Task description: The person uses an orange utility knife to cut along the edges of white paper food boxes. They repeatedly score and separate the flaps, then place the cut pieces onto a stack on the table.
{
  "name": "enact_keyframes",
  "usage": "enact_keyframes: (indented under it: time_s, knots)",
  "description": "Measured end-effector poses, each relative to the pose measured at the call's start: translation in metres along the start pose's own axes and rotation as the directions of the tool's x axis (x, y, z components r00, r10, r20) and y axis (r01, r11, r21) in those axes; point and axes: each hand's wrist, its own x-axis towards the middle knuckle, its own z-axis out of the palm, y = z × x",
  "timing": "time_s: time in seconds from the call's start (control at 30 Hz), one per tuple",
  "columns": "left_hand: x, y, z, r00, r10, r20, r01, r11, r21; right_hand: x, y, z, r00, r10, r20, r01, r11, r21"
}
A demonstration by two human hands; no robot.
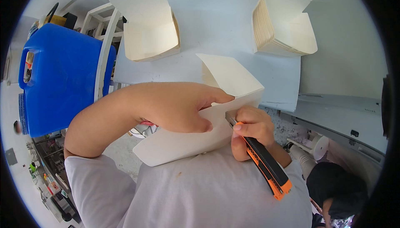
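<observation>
A cream-coloured paperboard box (239, 74) with an open flap is tilted against my shirt at the front edge of the table. My left hand (181, 107) grips it, the thumb on the outer panel and a finger along the folded edge; other fingertips are hidden. In my right hand (257, 128) is an orange and black snap-off utility knife (265, 162). Its metal tip is close against the box's outer panel, and whether it touches cannot be told. The knife's rear end points down towards my shirt.
On the pale table (215, 24) stand a nested stack of boxes (262, 28) at right and another stack (153, 40) at left. A blue plastic jerrycan (65, 71) and a white frame (106, 53) flank the left side. A person in dark clothing (337, 187) is at lower right.
</observation>
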Motion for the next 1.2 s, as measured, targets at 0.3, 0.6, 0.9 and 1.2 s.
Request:
enact_keyframes:
  time_s: [0.3,0.6,0.9,1.2]
  knots:
    - [-0.001,0.004,-0.002,0.999,-0.018,0.048,0.022,0.996,-0.082,0.000,0.001,0.000,1.000,-0.029,-0.011,0.030,0.999,0.042]
    - [0.000,0.004,-0.003,0.998,-0.031,0.056,0.034,0.998,-0.053,0.000,-0.002,-0.003,0.999,-0.026,-0.027,0.029,0.995,0.099]
    - [-0.003,0.008,-0.003,0.999,-0.018,0.049,0.022,0.997,-0.073,-0.002,-0.001,-0.005,0.999,-0.049,-0.025,0.052,0.989,0.142]
    - [-0.006,0.009,-0.004,0.999,0.031,-0.015,-0.031,0.999,0.017,-0.004,-0.013,-0.021,0.946,0.286,-0.154,-0.194,0.878,0.438]
